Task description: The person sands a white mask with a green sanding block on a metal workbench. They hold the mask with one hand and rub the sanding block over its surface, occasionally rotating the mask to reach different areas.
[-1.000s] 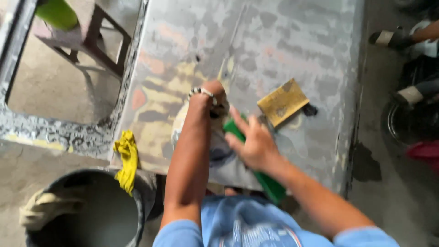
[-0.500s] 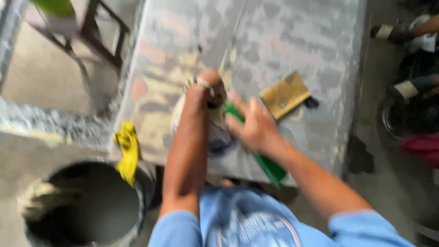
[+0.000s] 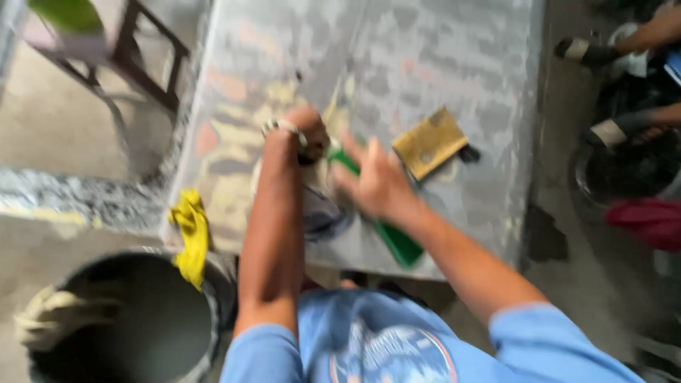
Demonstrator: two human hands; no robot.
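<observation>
A dark bucket [image 3: 120, 319] is seen at seven o'clock, a yellow rag [image 3: 190, 234] draped on its rim. At centre, on the slab [image 3: 440, 64], a green tool [image 3: 397, 241] is gripped by the right hand [image 3: 376, 184]. The left hand [image 3: 301, 135] is fisted; its contents cannot be told. All is blurred.

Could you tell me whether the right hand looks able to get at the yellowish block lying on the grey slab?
Probably yes: the block lies just beside the right hand, with bare slab between them.
</observation>
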